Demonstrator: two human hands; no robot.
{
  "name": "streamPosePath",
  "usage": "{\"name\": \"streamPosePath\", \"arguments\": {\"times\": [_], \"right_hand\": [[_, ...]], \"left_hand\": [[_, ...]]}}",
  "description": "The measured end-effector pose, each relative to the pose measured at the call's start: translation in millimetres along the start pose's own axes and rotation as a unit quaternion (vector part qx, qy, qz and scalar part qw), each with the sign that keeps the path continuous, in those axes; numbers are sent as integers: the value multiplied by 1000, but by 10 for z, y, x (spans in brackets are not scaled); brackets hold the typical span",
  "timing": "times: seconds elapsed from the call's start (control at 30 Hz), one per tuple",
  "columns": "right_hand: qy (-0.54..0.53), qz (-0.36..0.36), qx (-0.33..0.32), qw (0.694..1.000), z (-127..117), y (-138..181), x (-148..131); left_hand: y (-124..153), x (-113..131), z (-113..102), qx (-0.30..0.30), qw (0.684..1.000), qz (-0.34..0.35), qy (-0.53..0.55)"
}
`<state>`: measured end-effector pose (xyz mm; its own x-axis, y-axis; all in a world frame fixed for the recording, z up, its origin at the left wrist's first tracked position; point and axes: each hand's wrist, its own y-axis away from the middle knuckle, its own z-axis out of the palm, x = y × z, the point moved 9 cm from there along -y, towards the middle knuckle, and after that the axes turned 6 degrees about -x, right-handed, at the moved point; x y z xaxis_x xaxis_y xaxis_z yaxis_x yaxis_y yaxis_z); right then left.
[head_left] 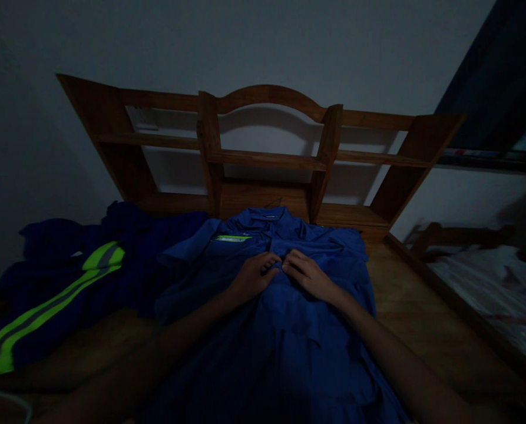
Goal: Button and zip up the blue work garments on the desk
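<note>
Both hands pinching the front of a blue shirt laid out on the bed.

From my seat the blue shirt [284, 330] lies flat on the wooden bed surface [417, 312], long axis running 6 to 12 o'clock, collar pointing at 12 toward the headboard [267, 159], hem down at 6 near me. My left hand [254, 275] and right hand [307, 273] meet at the shirt's middle line just below the collar, fingertips closed on the fabric and nearly touching each other. It's dark, so I can't tell if it's a button they've got. At 9 o'clock there's a heap of dark clothes with neon-yellow stripes [46, 306], touching the shirt's left sleeve.
</note>
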<state>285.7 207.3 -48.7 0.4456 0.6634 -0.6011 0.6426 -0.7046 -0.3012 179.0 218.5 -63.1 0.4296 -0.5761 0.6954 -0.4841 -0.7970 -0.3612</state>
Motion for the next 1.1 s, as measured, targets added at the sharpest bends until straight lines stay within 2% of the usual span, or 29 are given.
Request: {"name": "streamPosePath", "arguments": {"times": [0.2, 0.7, 1.1], "right_hand": [[51, 4, -7, 999, 16, 23, 8], [66, -1, 7, 998, -20, 36, -38], [72, 26, 103, 992, -199, 44, 80]], "left_hand": [[-26, -10, 15, -12, 1000, 21, 3], [-27, 14, 50, -42, 998, 34, -36], [-23, 29, 35, -41, 996, 52, -62]]}}
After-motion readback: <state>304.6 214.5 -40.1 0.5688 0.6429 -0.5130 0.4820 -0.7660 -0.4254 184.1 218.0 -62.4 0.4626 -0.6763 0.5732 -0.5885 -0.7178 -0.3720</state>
